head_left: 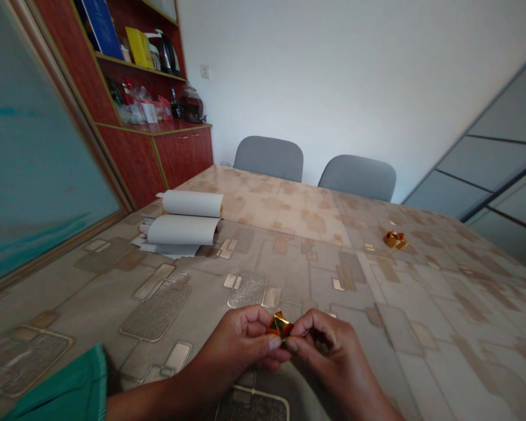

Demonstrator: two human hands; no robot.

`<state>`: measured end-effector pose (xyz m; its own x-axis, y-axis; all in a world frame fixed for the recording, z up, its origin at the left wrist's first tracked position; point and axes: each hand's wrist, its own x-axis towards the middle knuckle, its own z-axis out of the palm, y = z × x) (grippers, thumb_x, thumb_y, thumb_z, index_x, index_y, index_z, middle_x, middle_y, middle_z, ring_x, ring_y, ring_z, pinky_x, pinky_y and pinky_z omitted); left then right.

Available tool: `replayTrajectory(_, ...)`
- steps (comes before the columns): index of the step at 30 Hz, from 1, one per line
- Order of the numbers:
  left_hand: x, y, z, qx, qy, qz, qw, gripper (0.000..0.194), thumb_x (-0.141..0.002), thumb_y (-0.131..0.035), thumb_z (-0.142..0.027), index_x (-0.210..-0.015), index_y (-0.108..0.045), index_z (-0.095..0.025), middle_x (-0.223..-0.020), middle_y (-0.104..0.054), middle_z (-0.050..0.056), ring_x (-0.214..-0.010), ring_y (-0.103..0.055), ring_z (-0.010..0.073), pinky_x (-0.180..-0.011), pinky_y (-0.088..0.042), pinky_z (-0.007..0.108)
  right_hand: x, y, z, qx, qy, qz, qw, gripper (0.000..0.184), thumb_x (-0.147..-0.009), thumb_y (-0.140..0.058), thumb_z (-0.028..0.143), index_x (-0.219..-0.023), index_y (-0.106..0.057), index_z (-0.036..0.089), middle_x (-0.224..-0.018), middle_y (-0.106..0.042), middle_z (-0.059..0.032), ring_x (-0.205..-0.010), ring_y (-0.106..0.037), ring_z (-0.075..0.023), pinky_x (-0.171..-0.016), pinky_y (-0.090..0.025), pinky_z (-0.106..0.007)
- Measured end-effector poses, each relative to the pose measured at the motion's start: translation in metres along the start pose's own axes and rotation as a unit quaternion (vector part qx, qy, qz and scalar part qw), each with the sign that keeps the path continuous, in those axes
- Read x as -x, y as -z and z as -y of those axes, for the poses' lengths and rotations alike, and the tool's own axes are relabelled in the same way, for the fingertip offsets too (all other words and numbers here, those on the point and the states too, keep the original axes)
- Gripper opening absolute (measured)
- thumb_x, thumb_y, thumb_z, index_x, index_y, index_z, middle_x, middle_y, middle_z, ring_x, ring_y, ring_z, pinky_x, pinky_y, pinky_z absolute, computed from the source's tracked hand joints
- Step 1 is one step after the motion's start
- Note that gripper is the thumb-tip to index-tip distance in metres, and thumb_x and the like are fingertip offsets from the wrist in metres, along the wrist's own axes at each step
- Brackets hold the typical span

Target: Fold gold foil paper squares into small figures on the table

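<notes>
A small piece of folded gold foil paper (279, 323) is held between both hands near the front of the table. My left hand (245, 338) pinches its left side between thumb and fingers. On the right side, my right hand (322, 339) grips it with thumb and forefinger. The foil is shiny, with an orange-red tint at its lower edges; the fingertips hide part of it. Farther off on the right of the table lies a folded gold foil piece (395, 239), apart from both hands.
A patterned tablecloth (210, 292) covers the table. Curled white-backed sheets (182, 230) lie in a pile at the left. Two grey chairs (269, 156) stand at the far side. Beyond the left corner is a red-brown cabinet (182, 152) holding bottles, boxes and a kettle.
</notes>
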<state>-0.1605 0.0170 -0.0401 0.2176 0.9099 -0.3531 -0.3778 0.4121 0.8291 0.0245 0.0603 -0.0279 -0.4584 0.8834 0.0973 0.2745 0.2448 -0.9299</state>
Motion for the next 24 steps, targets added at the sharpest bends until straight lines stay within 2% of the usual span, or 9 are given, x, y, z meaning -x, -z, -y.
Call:
replayTrajectory(3,0.001,0.000,-0.005,-0.019,0.001,0.003,1.000,0.045,-0.065,-0.091,-0.046,-0.084,-0.065,-0.015,-0.085,-0.078,0.006,-0.078,-0.076,0.0174,-0.063,-0.054,0.020,0.000,0.003,0.004,0.014,0.008,0.009,1.000,0.016,-0.082,-0.067,0.030,-0.070,-0.065,0.019,-0.062,-0.066,-0.0018,-0.056,-0.055,-0.0145,-0.052,-0.038,-0.025)
replayTrajectory(9,0.008,-0.002,-0.016,-0.091,-0.010,0.092,0.992,0.043,-0.086,-0.071,-0.052,-0.107,-0.073,-0.014,-0.107,-0.076,0.012,-0.098,-0.073,0.0219,-0.073,-0.055,0.023,0.000,0.006,0.006,0.023,0.001,0.022,0.999,0.016,-0.086,-0.062,0.031,-0.075,-0.064,0.020,-0.070,-0.065,-0.0028,-0.065,-0.057,-0.0174,-0.058,-0.041,-0.027)
replayTrajectory(15,0.008,0.000,-0.013,-0.108,-0.008,0.125,0.986,0.038,-0.093,-0.064,-0.047,-0.116,-0.073,-0.017,-0.112,-0.075,0.010,-0.104,-0.070,0.0229,-0.076,-0.054,0.023,0.001,0.005,0.006,0.036,0.006,0.032,0.999,0.017,-0.088,-0.061,0.030,-0.074,-0.060,0.021,-0.071,-0.062,-0.0017,-0.066,-0.055,-0.0174,-0.060,-0.039,-0.028)
replayTrajectory(21,0.008,-0.001,-0.012,-0.117,-0.012,0.117,0.986,0.039,-0.093,-0.064,-0.047,-0.117,-0.073,-0.018,-0.116,-0.074,0.010,-0.107,-0.070,0.0244,-0.076,-0.054,0.023,0.002,-0.002,0.001,0.045,0.007,0.012,0.999,0.015,-0.090,-0.062,0.026,-0.076,-0.062,0.020,-0.075,-0.062,-0.0020,-0.070,-0.056,-0.0179,-0.061,-0.039,-0.027)
replayTrajectory(24,0.008,-0.002,-0.010,-0.116,-0.013,0.104,0.988,0.038,-0.089,-0.068,-0.047,-0.113,-0.074,-0.018,-0.111,-0.076,0.009,-0.105,-0.071,0.0239,-0.075,-0.055,0.023,0.002,-0.004,0.001,0.042,0.025,0.002,0.999,0.014,-0.088,-0.064,0.024,-0.075,-0.062,0.021,-0.075,-0.063,-0.0014,-0.071,-0.057,-0.0175,-0.062,-0.039,-0.027)
